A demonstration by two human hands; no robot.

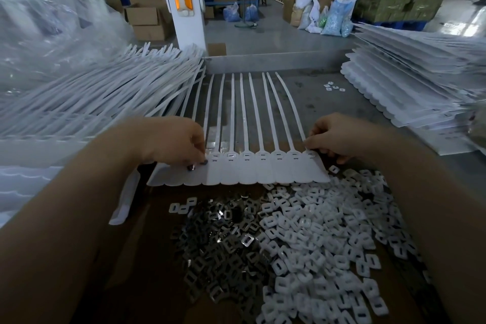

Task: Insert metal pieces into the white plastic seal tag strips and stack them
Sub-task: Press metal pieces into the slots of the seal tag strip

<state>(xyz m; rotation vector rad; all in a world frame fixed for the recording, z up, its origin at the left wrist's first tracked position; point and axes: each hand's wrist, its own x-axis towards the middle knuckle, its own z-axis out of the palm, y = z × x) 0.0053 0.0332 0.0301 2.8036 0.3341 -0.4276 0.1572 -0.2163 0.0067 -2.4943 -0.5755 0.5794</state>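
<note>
Two bare forearms, no sleeves in view, left hand (pixel 171 139) and right hand (pixel 335 137) ungloved (no rings showing)

A joined sheet of matt white plastic seal tag strips (pixel 263 168), smooth and faintly sheened, is pinched at each end by the left hand (pixel 175 141) and the right hand (pixel 334 137). Just below the grip, a heap of small shiny metal pieces (pixel 218 239), silvery and reflective, is seen beside a heap of small matt white plastic caps (pixel 328 239) on a dull brown cardboard-like surface (pixel 147 258). Beyond the grip, a scuffed grey metal-looking tabletop (pixel 328 102) is seen.
</note>
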